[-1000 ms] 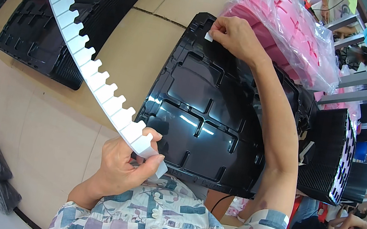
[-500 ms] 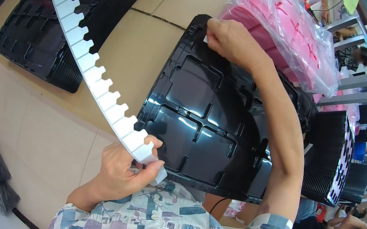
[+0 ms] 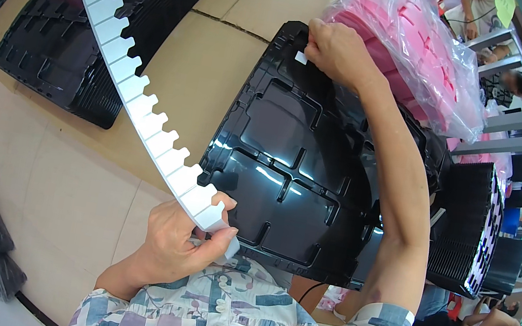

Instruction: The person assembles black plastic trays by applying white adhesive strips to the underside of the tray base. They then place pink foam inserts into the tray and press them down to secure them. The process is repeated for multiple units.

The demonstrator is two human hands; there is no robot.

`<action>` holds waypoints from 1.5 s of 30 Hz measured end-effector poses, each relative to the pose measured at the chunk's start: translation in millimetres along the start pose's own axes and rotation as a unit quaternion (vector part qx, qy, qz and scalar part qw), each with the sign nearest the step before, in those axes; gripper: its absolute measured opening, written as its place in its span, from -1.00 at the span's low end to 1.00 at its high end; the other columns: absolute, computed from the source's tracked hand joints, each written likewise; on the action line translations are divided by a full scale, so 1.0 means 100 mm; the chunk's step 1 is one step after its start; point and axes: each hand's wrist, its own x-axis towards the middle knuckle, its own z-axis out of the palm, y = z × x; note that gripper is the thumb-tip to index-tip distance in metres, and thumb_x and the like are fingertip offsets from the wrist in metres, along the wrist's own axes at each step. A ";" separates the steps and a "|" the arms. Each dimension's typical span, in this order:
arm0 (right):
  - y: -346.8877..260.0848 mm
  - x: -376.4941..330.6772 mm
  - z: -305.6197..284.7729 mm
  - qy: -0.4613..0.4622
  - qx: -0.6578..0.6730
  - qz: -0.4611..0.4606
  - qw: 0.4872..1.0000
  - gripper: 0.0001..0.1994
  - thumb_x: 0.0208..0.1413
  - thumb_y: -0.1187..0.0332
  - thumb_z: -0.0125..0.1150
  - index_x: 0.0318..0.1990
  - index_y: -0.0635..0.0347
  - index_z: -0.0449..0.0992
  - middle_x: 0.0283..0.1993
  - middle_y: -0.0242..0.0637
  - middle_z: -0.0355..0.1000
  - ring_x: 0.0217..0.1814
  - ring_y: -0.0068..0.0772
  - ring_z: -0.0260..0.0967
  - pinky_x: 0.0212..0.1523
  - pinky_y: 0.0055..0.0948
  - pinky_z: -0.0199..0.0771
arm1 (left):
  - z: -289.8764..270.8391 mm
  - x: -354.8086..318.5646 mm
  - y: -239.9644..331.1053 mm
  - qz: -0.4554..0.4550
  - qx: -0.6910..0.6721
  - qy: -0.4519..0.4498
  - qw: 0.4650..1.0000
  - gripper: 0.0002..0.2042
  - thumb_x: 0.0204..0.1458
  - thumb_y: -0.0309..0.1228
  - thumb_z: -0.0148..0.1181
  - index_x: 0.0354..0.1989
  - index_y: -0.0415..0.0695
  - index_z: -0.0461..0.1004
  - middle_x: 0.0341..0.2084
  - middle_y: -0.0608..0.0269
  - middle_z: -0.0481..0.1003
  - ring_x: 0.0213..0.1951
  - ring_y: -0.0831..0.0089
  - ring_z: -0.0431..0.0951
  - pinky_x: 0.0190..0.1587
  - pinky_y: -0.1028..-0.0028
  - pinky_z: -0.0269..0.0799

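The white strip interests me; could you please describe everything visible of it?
The white strip is long and flat, seemingly paper or plastic, with crosswise lines and notches along its right edge. It slants down from the picture's top edge, where it leaves view, to the left hand, which pinches it near its bent lower end.

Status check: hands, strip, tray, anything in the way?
Left hand pinching white notched strip. Right hand at far end of black tray, beside small white piece. Right forearm hides part of tray; bagged pink pieces close by.
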 end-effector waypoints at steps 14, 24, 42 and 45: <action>-0.03 -0.13 -0.23 -0.055 0.170 -0.012 0.984 -0.78 0.09 0.38 0.06 -0.31 0.43 0.49 -0.44 0.04 0.45 -0.37 -0.07 0.47 -0.27 -0.26 0.42 | -0.03 0.00 0.01 -0.010 -0.010 -0.011 1.000 -0.67 -0.11 -0.57 0.34 -0.10 -0.20 0.48 -0.58 0.31 0.50 -0.58 0.50 0.52 -0.48 0.52 0.38; -0.04 -0.09 -0.08 -0.015 0.062 -0.065 0.996 -0.82 0.03 0.38 0.14 -0.38 0.38 0.44 -0.47 0.01 0.44 -0.38 -0.02 0.45 -0.29 -0.21 0.42 | -0.02 0.00 -0.04 0.011 0.000 -0.008 1.000 -0.69 -0.12 -0.54 0.36 -0.15 -0.22 0.49 -0.51 0.27 0.54 -0.59 0.48 0.52 -0.52 0.50 0.39; 0.02 -0.28 -0.20 -0.091 0.601 0.129 0.783 -0.89 0.22 0.39 0.07 -0.29 0.24 0.45 -0.50 -0.48 0.28 -0.53 -0.73 0.09 -0.59 -0.65 0.04 | -0.01 0.00 -0.04 0.024 0.006 -0.007 1.000 -0.65 -0.14 -0.59 0.35 -0.11 -0.20 0.47 -0.58 0.27 0.51 -0.59 0.48 0.55 -0.53 0.51 0.38; 0.01 -0.37 -0.26 -0.079 0.677 0.132 0.719 -0.90 0.24 0.43 0.05 -0.30 0.25 0.43 -0.51 -0.50 0.26 -0.55 -0.79 0.02 -0.64 -0.73 -0.07 | -0.01 0.00 -0.03 0.014 -0.004 -0.012 1.000 -0.64 -0.14 -0.59 0.35 -0.11 -0.20 0.47 -0.59 0.27 0.51 -0.58 0.48 0.56 -0.52 0.52 0.39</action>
